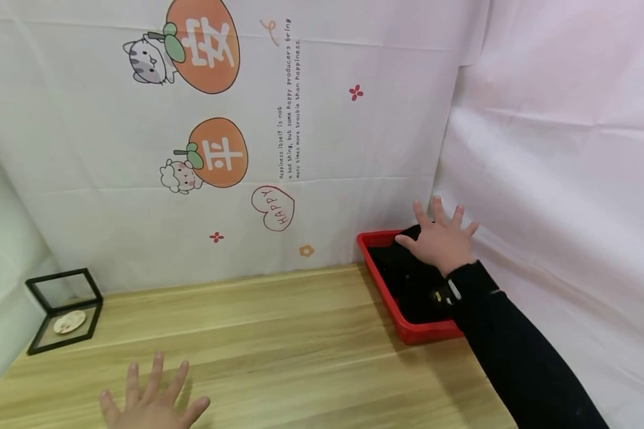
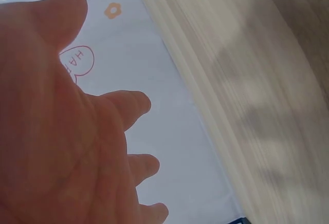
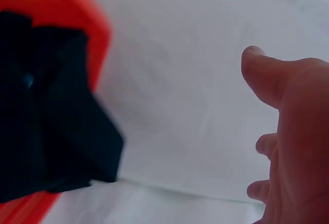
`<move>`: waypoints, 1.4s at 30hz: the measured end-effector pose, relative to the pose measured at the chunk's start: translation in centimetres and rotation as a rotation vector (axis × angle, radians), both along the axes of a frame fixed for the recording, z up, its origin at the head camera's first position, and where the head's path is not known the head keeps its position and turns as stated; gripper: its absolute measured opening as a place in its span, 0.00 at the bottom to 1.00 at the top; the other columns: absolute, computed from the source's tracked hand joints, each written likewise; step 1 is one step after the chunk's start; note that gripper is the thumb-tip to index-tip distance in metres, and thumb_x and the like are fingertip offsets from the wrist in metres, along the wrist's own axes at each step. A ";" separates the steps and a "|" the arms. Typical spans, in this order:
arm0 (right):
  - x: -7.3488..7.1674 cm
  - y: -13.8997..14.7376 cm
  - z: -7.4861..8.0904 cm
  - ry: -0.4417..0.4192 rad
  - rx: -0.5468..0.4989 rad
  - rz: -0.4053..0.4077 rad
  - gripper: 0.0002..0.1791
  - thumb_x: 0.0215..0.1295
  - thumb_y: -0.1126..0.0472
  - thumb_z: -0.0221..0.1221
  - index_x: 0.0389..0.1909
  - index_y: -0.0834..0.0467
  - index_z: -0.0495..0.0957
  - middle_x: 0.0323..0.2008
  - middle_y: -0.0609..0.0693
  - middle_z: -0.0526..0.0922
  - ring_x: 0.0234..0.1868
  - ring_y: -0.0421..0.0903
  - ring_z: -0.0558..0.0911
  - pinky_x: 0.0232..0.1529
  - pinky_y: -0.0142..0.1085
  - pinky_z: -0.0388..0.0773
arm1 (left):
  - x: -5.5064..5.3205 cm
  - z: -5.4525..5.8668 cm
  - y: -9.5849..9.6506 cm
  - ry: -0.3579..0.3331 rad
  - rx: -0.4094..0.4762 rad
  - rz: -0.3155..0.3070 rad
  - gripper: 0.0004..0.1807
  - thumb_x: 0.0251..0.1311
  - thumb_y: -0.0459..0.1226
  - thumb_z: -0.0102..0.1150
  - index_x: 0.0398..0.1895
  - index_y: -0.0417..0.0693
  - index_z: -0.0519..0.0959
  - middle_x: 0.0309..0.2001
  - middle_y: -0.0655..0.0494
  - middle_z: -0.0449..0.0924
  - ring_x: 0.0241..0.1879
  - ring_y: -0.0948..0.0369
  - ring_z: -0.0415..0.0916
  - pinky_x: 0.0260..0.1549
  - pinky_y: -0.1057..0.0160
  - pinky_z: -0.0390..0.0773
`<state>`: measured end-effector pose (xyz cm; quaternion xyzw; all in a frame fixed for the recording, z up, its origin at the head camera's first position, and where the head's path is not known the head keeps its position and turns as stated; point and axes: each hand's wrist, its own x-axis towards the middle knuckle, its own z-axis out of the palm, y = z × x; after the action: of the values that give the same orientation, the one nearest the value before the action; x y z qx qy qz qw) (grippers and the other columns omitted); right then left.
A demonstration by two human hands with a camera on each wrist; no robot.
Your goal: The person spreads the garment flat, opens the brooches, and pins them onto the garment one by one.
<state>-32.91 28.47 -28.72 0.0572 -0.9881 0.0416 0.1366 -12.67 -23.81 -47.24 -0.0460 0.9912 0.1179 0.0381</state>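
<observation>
My right hand (image 1: 444, 245), fingers spread, hovers over the far right part of a red plastic basket (image 1: 429, 332). Black fabric (image 1: 402, 274) fills the basket, with small light and yellowish marks near its front. In the right wrist view the fabric (image 3: 67, 116) drapes past the red rim, and a gap shows between it and the hand (image 3: 303, 131). My left hand (image 1: 152, 405) is spread above the front left of the wooden table, holding nothing. Its palm (image 2: 61, 131) fills the left side of the left wrist view, with finger shadows on the wood.
A black-edged hinged display frame (image 1: 61, 344) stands at the table's back left, a pale round disc (image 1: 70, 322) in it. White printed cloth (image 1: 327, 143) hangs along the back, plain white cloth (image 1: 558, 196) on the right. The wooden tabletop (image 1: 257, 345) stretches between frame and basket.
</observation>
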 end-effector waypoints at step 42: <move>-10.0 3.5 -13.3 -0.767 -0.150 -0.021 0.66 0.51 0.34 0.70 0.77 0.68 0.47 0.73 0.74 0.47 0.70 0.68 0.55 0.64 0.57 0.62 | 0.4 -3.1 -2.3 0.213 -0.093 -0.045 0.56 0.50 0.80 0.43 0.68 0.47 0.72 0.72 0.30 0.52 0.70 0.27 0.23 0.56 0.25 0.18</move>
<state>-42.93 32.01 -42.05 0.0172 -0.9622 0.1307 -0.2383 -12.29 -26.07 -50.30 -0.0127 0.9949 0.0751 -0.0667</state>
